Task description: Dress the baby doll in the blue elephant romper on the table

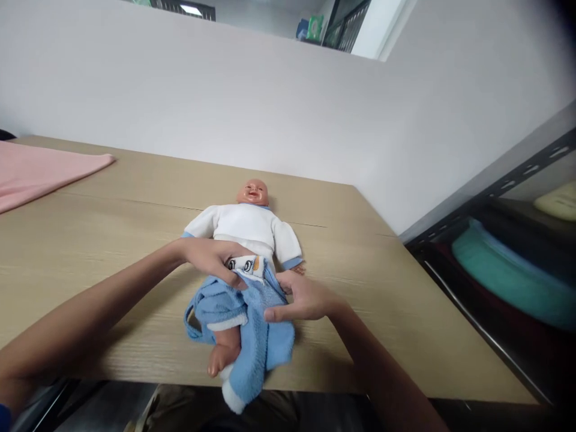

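Note:
A baby doll (245,222) in a white long-sleeved top with blue cuffs lies on its back, head toward the wall. Blue fuzzy overalls (256,336) with white trim cover its lower body, and one bare foot (220,357) sticks out of a leg opening. The other trouser leg hangs over the table's front edge. My left hand (213,258) is closed on the overalls at the waist, beside a white panel with embroidered eyes. On the other side, my right hand (306,297) grips the overalls' edge between thumb and fingers; some fingertips are hidden by the cloth.
The doll lies on a wooden table (112,240) against a white wall. At the far left is a pink cloth (40,171). A dark metal shelf (490,198) at the right holds a teal item (508,276) and a yellowish item (558,201).

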### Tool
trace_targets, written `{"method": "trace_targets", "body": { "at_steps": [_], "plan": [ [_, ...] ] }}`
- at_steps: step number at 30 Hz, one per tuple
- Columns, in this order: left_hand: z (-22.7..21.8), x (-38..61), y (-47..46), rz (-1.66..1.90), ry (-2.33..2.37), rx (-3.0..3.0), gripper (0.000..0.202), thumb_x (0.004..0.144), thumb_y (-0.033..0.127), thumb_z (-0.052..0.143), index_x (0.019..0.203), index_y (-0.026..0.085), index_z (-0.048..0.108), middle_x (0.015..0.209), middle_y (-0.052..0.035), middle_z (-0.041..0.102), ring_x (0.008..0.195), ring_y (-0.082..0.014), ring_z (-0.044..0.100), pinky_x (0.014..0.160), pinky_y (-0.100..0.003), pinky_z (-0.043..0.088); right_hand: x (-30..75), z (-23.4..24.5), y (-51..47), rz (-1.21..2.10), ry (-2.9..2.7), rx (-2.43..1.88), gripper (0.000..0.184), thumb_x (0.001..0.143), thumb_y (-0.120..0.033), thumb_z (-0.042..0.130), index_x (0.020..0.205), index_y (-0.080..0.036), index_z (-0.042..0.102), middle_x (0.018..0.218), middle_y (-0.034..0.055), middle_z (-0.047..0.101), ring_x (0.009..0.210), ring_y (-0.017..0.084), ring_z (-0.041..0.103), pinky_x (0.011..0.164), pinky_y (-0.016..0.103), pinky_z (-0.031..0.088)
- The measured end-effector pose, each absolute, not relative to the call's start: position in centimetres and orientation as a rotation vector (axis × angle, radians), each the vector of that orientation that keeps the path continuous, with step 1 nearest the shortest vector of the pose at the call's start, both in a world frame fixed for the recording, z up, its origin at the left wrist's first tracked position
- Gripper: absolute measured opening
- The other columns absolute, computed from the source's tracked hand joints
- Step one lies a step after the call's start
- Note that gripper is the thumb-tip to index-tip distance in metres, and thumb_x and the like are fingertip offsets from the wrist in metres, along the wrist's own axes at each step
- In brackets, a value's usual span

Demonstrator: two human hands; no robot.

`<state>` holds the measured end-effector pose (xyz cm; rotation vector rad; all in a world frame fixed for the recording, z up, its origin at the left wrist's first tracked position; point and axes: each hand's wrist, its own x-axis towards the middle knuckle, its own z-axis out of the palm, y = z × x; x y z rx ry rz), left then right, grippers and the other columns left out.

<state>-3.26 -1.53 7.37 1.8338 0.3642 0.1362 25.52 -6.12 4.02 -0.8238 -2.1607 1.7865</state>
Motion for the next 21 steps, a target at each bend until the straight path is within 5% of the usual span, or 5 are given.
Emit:
{"method": "trace_targets", "body": {
  "at_steps": [5, 11, 18, 21],
  "plan": [
    [6.4, -3.5, -1.9, 0.167, 0.446, 1.825, 0.038, 0.109, 0.05, 0.074, 0.135, 0.023, 0.072, 0.125, -0.0039, 0.076, 0.117, -0.0224, 0.07, 0.105, -0.03, 0.057, 25.8, 4.4, -6.6, 1.788, -2.096, -0.791, 0.058, 0.088, -0.066, 0.093, 0.076, -0.018, 0.062, 0.07, -0.0057, 0.049, 0.065, 0.011, 0.043, 0.058, 0.023, 0.036],
    [5.9, -2.9, -2.5, 0.161, 0.405, 1.695, 0.047, 0.086, 0.061, 0.095, 0.102, 0.021, 0.077, 0.096, -0.0004, 0.076, 0.091, -0.022, 0.07, 0.082, -0.029, 0.059, 25.6, 3.6, -6.8, 1.871, -1.571, -0.838, 0.06, 0.086, -0.072, 0.093, 0.104, -0.019, 0.075, 0.087, -0.0013, 0.064, 0.074, 0.014, 0.056, 0.067, 0.024, 0.047],
    [5.8, -3.2, -2.6, 0.306, 0.446, 1.797, 0.05, 0.101, 0.066, 0.079, 0.122, 0.021, 0.078, 0.122, -0.0069, 0.081, 0.116, -0.0278, 0.073, 0.106, -0.037, 0.06, 26.7, 4.9, -6.4, 1.887, -1.847, -0.766, 0.066, 0.087, -0.067, 0.094, 0.128, -0.019, 0.076, 0.113, 0.005, 0.075, 0.097, 0.02, 0.068, 0.082, 0.027, 0.057],
    [5.9, -3.4, -2.6, 0.29, 0.491, 1.807, 0.051, 0.104, 0.066, 0.075, 0.129, 0.021, 0.075, 0.128, -0.0068, 0.079, 0.12, -0.0268, 0.072, 0.107, -0.035, 0.059, 27.1, 5.7, -6.4, 1.923, -2.072, -0.801, 0.059, 0.082, -0.061, 0.099, 0.115, -0.017, 0.076, 0.099, 0.0022, 0.073, 0.088, 0.019, 0.066, 0.076, 0.027, 0.055]
  ]
}}
